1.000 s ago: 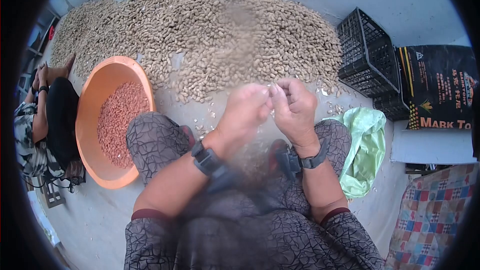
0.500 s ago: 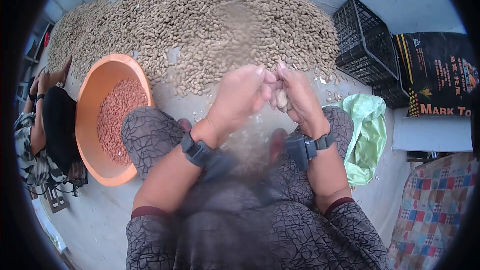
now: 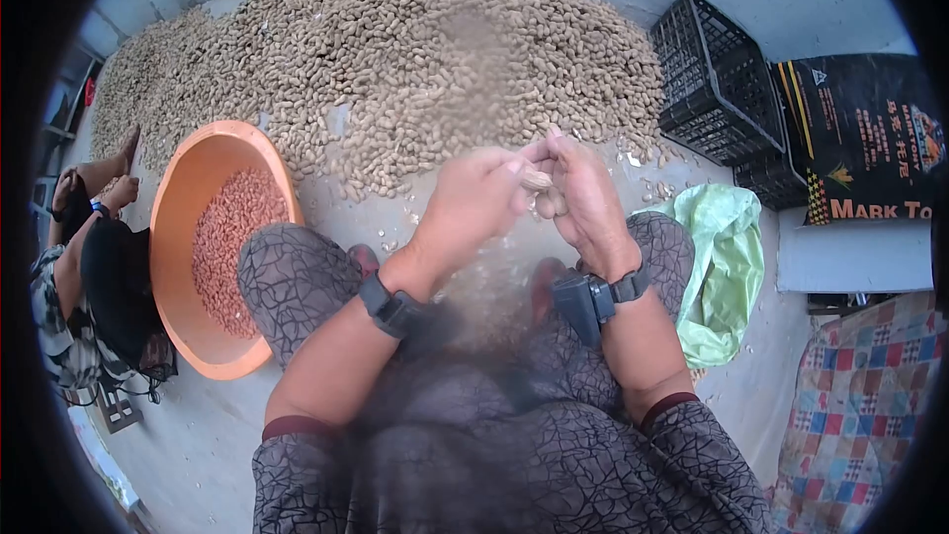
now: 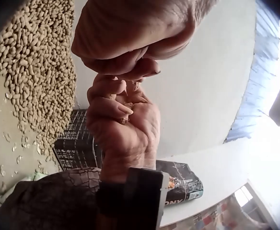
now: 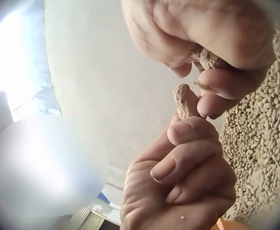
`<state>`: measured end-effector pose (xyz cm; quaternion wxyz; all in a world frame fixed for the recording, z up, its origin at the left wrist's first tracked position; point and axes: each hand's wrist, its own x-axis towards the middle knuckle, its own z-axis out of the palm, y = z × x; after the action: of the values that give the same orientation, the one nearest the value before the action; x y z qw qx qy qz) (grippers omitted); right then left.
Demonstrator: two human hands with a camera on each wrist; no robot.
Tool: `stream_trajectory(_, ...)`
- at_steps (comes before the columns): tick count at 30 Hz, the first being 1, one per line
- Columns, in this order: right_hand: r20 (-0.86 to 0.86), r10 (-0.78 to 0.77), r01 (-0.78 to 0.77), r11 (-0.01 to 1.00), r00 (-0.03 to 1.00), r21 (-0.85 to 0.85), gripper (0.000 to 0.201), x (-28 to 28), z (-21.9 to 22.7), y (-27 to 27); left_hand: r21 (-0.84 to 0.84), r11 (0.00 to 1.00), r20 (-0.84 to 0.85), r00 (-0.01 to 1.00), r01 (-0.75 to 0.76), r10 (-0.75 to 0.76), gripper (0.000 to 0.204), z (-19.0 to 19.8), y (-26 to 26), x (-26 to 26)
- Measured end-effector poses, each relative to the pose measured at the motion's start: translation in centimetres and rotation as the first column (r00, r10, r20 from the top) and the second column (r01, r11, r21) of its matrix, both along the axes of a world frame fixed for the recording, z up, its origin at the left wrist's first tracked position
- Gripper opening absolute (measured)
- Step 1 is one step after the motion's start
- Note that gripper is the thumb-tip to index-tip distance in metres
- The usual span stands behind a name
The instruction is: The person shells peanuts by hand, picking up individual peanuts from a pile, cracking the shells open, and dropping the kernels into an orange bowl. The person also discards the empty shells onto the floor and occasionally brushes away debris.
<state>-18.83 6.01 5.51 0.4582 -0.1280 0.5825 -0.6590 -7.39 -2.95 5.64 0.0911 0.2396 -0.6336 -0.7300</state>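
Both hands meet over the floor in front of the knees. My left hand (image 3: 465, 206) pinches an unshelled peanut (image 5: 184, 101) between thumb and fingers; its pale shell sticks up from the fingertips in the right wrist view. Close against it, my right hand (image 3: 591, 200) has its fingers curled round more peanuts (image 5: 208, 58), partly hidden by the fingers. In the left wrist view, bits of shell (image 4: 127, 105) show between the right fingers. Beyond the hands spreads a large heap of unshelled peanuts (image 3: 395, 69).
An orange basin (image 3: 168, 267) of reddish shelled kernels stands by the left knee; another person (image 3: 74, 257) sits beyond it. On the right lie a green plastic bag (image 3: 725, 287), black crates (image 3: 722, 79), a printed black sack (image 3: 860, 138) and a patchwork cloth (image 3: 860, 415). Shell bits litter the floor.
The right hand has turned its palm more into view, and peanuts now show in it. A peanut now shows at the left fingertips. At the left, the other person's hands have shifted.
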Motion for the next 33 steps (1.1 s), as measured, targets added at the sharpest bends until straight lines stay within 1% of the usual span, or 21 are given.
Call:
stream_trajectory(1, -0.005, -0.015, 0.015, 0.999, 1.0, -0.037, 0.034, -0.1, 0.1, 0.0, 0.193, 0.98, -0.074, 0.995, -0.055, 0.071, 0.02, -0.3, -0.2, 0.0)
stream_trajectory(2, -0.006, -0.016, 0.016, 0.999, 1.0, -0.042, 0.034, -0.1, 0.4, 0.1, 0.382, 0.92, -0.133, 0.979, -0.091, 0.152, 0.021, -0.5, -0.3, 0.1)
stream_trajectory(3, -0.047, 0.007, -0.011, 0.997, 0.999, -0.073, 0.03, 0.0, 0.7, 0.3, 0.47, 0.869, -0.086, 0.973, -0.152, 0.216, 0.021, -0.2, -0.3, 0.3)
stream_trajectory(4, -0.088, 0.03, -0.039, 0.994, 0.996, -0.102, 0.026, 0.0, 0.9, 0.4, 0.467, 0.871, -0.089, 0.972, -0.151, 0.216, 0.021, -0.2, -0.6, 0.3)
stream_trajectory(5, -0.089, 0.032, -0.041, 0.994, 0.995, -0.106, 0.026, 0.1, 0.9, 0.4, 0.55, 0.821, -0.097, 0.964, -0.156, 0.248, 0.021, -0.3, -0.9, 0.3)
stream_trajectory(6, -0.207, 0.064, -0.083, 0.993, 0.976, -0.084, 0.022, 0.2, 0.8, 0.5, 0.627, 0.763, -0.102, 0.955, -0.157, 0.28, 0.021, -0.4, -1.1, 0.4)
stream_trajectory(7, -0.32, 0.097, -0.122, 0.991, 0.942, -0.058, 0.018, 0.4, 0.8, 0.5, 0.625, 0.764, -0.103, 0.954, -0.159, 0.282, 0.021, -0.5, -1.2, 0.5)
stream_trajectory(8, -0.32, 0.098, -0.124, 0.99, 0.942, -0.06, 0.018, 0.5, 0.9, 0.4, 0.62, 0.77, -0.123, 0.952, -0.147, 0.28, 0.02, -0.5, -1.1, 0.5)
stream_trajectory(10, -0.392, 0.058, -0.127, 0.98, 0.918, -0.152, 0.014, 0.8, 0.9, 0.3, 0.615, 0.777, -0.144, 0.95, -0.134, 0.278, 0.02, -0.5, -1.0, 0.5)
stream_trajectory(12, -0.365, 0.057, -0.112, 0.985, 0.929, -0.133, 0.012, 0.5, 0.8, 0.4, 0.544, 0.831, -0.149, 0.962, -0.114, 0.23, 0.02, -0.5, -0.9, 0.6)
stream_trajectory(14, -0.337, 0.056, -0.1, 0.988, 0.94, -0.114, 0.01, 0.4, 0.9, 0.6, 0.536, 0.839, -0.163, 0.963, -0.095, 0.214, 0.019, -0.2, -0.9, 0.7)
stream_trajectory(16, -0.35, 0.045, -0.096, 0.987, 0.936, -0.129, 0.009, 0.5, 1.2, 0.6, 0.528, 0.846, -0.177, 0.965, -0.075, 0.195, 0.018, 0.0, -0.9, 0.7)
stream_trajectory(18, -0.383, 0.057, -0.106, 0.988, 0.922, -0.109, 0.01, 0.4, 1.5, 0.8, 0.401, 0.913, -0.163, 0.974, -0.08, 0.157, 0.015, 0.0, -0.8, 0.7)
stream_trajectory(20, -0.413, 0.072, -0.12, 0.989, 0.908, -0.09, 0.011, 0.4, 1.8, 1.0, 0.422, 0.905, -0.193, 0.97, -0.052, 0.146, 0.014, 0.4, -0.8, 1.0)
stream_trajectory(22, -0.38, 0.104, -0.142, 0.987, 0.919, -0.075, 0.015, 0.3, 2.2, 1.1, 0.443, 0.896, -0.222, 0.966, -0.022, 0.133, 0.014, 0.7, -0.8, 1.2)
stream_trajectory(24, -0.375, 0.111, -0.147, 0.987, 0.92, -0.069, 0.018, 0.6, 2.4, 1.1, 0.429, 0.902, -0.235, 0.969, 0.039, 0.07, 0.016, 0.8, -0.8, 1.3)
stream_trajectory(26, -0.37, 0.118, -0.152, 0.986, 0.922, -0.062, 0.021, 0.7, 2.6, 1.0, 0.442, 0.895, -0.26, 0.964, 0.062, 0.061, 0.019, 1.0, -0.6, 1.4)
stream_trajectory(28, -0.306, 0.158, -0.184, 0.981, 0.939, -0.056, 0.025, 0.6, 2.7, 1.1, 0.453, 0.887, -0.284, 0.958, 0.088, 0.05, 0.023, 1.3, -0.4, 1.5)
stream_trajectory(30, -0.269, 0.16, -0.19, 0.978, 0.95, -0.09, 0.026, 0.4, 2.6, 1.1, 0.442, 0.884, -0.371, 0.928, 0.154, 0.024, 0.029, 1.7, -0.3, 1.6)
stream_trajectory(32, -0.232, 0.163, -0.195, 0.973, 0.959, -0.124, 0.028, 0.3, 2.6, 1.2, 0.423, 0.894, -0.346, 0.938, 0.146, 0.01, 0.027, 2.0, -0.2, 1.7)
stream_trajectory(33, -0.172, 0.195, -0.222, 0.962, 0.966, -0.158, 0.029, 0.4, 2.7, 1.3, 0.406, 0.904, -0.319, 0.948, 0.136, 0.001, 0.025, 2.1, -0.1, 1.7)
